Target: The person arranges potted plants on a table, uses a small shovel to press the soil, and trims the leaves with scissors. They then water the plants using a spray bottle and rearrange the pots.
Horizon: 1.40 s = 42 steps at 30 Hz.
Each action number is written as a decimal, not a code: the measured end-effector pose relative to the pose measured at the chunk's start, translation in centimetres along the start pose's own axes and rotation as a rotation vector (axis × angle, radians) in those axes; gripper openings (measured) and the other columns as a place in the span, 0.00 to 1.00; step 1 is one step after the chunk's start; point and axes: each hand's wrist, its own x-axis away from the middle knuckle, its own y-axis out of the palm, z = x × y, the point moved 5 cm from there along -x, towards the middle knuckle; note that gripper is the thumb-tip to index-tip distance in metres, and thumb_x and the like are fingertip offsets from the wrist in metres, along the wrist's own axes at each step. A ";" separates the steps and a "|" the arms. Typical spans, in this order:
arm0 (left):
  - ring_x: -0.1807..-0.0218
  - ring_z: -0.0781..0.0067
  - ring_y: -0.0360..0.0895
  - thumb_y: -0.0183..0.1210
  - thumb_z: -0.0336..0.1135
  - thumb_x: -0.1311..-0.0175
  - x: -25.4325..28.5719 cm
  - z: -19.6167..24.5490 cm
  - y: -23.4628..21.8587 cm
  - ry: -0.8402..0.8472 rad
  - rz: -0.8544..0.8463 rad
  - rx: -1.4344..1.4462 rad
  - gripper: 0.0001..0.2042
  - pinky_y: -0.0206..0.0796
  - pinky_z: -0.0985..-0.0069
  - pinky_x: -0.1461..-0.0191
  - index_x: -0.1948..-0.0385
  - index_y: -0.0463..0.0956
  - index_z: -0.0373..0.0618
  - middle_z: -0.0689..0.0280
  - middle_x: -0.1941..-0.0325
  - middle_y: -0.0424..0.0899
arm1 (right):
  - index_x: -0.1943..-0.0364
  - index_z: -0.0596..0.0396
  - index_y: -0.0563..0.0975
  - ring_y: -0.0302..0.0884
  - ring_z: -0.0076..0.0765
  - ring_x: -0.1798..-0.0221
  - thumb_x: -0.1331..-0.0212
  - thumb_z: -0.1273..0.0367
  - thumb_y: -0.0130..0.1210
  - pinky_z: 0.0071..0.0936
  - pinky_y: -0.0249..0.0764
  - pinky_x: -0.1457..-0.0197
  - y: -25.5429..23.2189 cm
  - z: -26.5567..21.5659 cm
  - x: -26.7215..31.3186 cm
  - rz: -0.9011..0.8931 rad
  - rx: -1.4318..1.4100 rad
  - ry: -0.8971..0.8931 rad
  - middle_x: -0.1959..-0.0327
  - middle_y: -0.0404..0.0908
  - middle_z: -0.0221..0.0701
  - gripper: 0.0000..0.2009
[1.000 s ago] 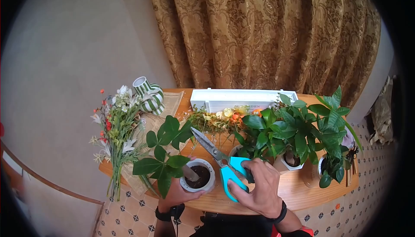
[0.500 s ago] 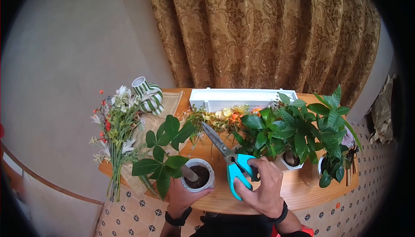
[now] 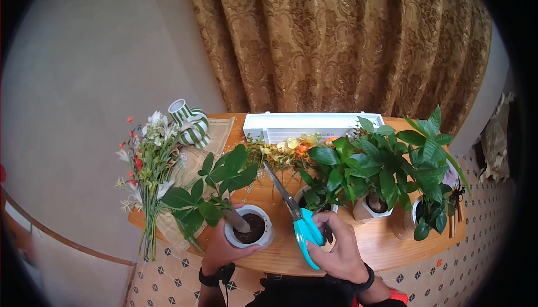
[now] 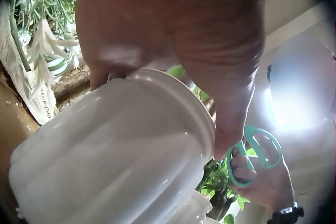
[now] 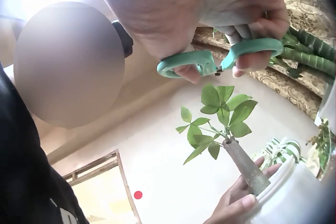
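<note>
In the head view my left hand (image 3: 220,250) grips a white pot (image 3: 267,236) by its side, thumb along the near rim. Out of the dark soil (image 3: 255,227) rises a thick-stemmed plant (image 3: 226,176) with broad green leaves, leaning left. My right hand (image 3: 342,254) holds scissors (image 3: 305,229) by their turquoise handles, blades pointing up and away to the right of this pot. Thumb and fingers pass through the handle loops (image 5: 189,62) in the right wrist view. From the left wrist, the pot's ribbed white wall (image 4: 115,150) shows close up under the hand.
Cut flowers (image 3: 151,167) and a green-striped vase (image 3: 193,125) lie at the left on brown paper. A white planter box (image 3: 302,121) stands at the back, with yellow and orange flowers (image 3: 291,147) before it. Several leafy potted plants (image 3: 386,167) crowd the table's right side.
The scissors have turned in the right hand, so their handles show more edge-on, and their tips have shifted right. The left hand and pot have moved slightly left, with the plant leaning further over.
</note>
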 end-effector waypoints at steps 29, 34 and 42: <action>0.28 0.61 0.67 0.86 0.41 0.69 0.1 -1.1 0.0 0.025 -0.030 0.006 0.58 0.58 0.62 0.24 0.29 0.58 0.39 0.57 0.30 0.68 | 0.56 0.60 0.76 0.77 0.34 0.80 0.45 0.63 0.71 0.30 0.74 0.72 1.4 0.4 0.0 0.000 0.105 -0.034 0.75 0.80 0.35 0.20; 0.36 0.63 0.75 0.85 0.41 0.66 0.6 -1.2 -0.1 0.137 0.082 -0.206 0.55 0.67 0.65 0.32 0.31 0.59 0.37 0.57 0.40 0.75 | 0.53 0.62 0.76 0.78 0.31 0.74 0.47 0.66 0.72 0.29 0.76 0.67 1.1 1.0 0.2 -0.004 0.043 0.004 0.73 0.80 0.35 0.21; 0.34 0.64 0.73 0.83 0.35 0.64 0.2 -1.2 -0.4 0.067 0.010 -0.068 0.52 0.65 0.65 0.30 0.32 0.60 0.40 0.59 0.36 0.72 | 0.49 0.60 0.72 0.78 0.19 0.64 0.47 0.76 0.62 0.20 0.71 0.63 1.5 1.9 0.3 -0.117 -0.171 0.133 0.64 0.80 0.26 0.20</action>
